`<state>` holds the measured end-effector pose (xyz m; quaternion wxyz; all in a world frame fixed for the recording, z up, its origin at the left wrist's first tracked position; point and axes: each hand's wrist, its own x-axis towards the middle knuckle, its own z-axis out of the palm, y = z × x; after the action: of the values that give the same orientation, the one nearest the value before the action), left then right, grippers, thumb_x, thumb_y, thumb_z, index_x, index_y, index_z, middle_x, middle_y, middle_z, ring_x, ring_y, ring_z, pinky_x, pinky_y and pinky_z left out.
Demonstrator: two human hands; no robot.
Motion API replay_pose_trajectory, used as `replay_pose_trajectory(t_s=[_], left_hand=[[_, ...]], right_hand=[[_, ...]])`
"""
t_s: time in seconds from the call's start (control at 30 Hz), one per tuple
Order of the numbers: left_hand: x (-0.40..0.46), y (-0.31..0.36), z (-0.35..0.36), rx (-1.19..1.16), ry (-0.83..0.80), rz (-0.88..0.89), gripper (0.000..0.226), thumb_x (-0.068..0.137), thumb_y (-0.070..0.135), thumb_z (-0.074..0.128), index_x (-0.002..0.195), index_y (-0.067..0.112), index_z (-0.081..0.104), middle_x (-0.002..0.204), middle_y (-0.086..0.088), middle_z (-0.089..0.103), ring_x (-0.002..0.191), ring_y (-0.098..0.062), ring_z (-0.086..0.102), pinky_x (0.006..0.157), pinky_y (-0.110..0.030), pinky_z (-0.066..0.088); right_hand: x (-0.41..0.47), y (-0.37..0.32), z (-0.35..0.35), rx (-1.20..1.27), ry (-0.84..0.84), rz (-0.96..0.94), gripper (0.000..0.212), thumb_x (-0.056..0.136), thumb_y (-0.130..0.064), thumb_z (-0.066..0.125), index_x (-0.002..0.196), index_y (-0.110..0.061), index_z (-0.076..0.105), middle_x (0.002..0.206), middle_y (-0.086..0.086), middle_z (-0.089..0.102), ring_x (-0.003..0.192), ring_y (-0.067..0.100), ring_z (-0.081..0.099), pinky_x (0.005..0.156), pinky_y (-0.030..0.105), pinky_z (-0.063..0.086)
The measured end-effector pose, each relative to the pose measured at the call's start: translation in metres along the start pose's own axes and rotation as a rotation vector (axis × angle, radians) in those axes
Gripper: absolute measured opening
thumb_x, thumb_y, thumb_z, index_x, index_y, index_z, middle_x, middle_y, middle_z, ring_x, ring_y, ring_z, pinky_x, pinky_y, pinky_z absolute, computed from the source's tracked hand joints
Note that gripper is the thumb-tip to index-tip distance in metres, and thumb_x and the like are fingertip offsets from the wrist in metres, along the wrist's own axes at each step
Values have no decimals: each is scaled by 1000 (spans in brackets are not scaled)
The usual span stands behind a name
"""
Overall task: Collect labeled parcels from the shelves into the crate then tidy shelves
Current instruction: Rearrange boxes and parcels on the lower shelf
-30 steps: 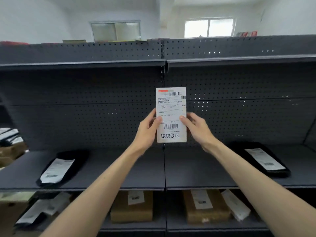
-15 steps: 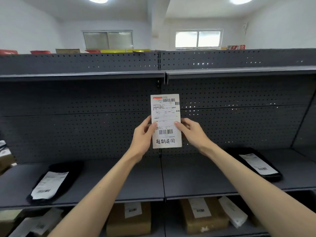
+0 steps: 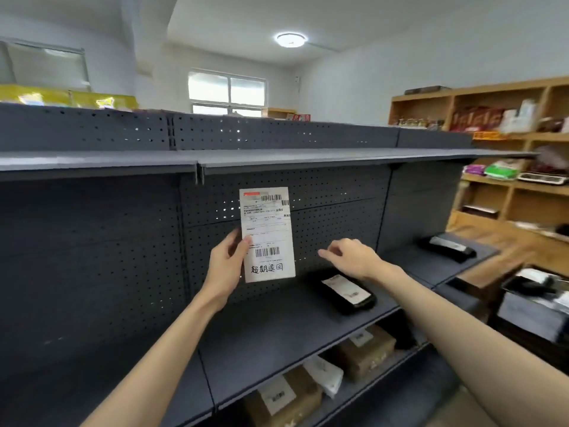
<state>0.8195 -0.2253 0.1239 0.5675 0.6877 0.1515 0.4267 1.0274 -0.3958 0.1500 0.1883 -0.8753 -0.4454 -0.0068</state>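
Letting go with our right hand [image 3: 349,257], which now hangs loosely curled and empty beside the label [image 3: 267,235], we keep the slip pinched in our left hand [image 3: 227,263]; below it a black parcel [image 3: 346,292] waits on the shelf [image 3: 277,328], likely next.

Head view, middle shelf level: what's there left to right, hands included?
left hand → white shipping label it holds up → right hand, off the label → black parcel lying on the shelf → second black parcel farther right.
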Motion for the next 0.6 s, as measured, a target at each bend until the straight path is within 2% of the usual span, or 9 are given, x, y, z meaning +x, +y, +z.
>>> replay_pose_trajectory(t_s=[0.07,0.13,0.2,0.33,0.4,0.5,0.53,0.6], left_hand=[[11,-3,27,-46,-65,-4,34,105,18,51,138,16,57,117,17,68,104,9,65,89,-11,52],[17,-6,59,-98,-140,6,33,104,15,52,136,17,58,119,16,68,103,11,64,84,-7,50],[17,-7,93,-147,-208,12,35,103,12,53,138,17,58,123,13,67,106,11,63,84,-5,48],[3,-6,164,-234,-388,14,35,103,9,53,134,24,58,106,25,70,98,10,66,77,-8,51],[-6,-6,197,-263,-468,3,35,103,9,53,134,25,57,101,24,72,94,8,68,74,-9,52],[-16,-2,242,-305,-558,-17,36,103,11,53,137,22,58,111,8,73,96,1,70,75,-15,55],[-18,0,256,-314,-590,-23,36,103,11,53,136,24,58,113,5,73,96,-1,71,75,-16,56],[-23,2,283,-332,-652,-31,37,103,11,53,137,25,56,111,8,73,95,-1,71,73,-16,56]], right_hand=[[-14,27,-18,-160,12,64,45,97,-59,42,98,-18,63,101,3,66,92,25,59,75,34,45],[-33,54,-34,-277,15,139,48,98,-58,41,88,-16,61,94,5,65,92,28,61,70,33,43],[-54,80,-50,-340,4,233,52,98,-58,40,89,-12,63,93,6,65,92,29,63,69,34,45],[-102,124,-73,-451,-18,424,48,98,-58,39,82,-15,53,99,9,65,89,29,61,71,36,48],[-123,142,-80,-493,-5,505,48,96,-58,41,89,-14,57,105,9,66,95,30,63,75,38,49],[-150,167,-90,-487,5,618,49,95,-55,42,110,-13,61,118,9,64,106,31,61,80,41,46],[-159,176,-93,-488,0,650,48,96,-54,41,112,-13,61,119,9,64,107,30,60,80,40,45],[-174,194,-98,-491,2,706,46,97,-51,40,112,-11,60,119,9,63,106,30,60,76,38,43]])
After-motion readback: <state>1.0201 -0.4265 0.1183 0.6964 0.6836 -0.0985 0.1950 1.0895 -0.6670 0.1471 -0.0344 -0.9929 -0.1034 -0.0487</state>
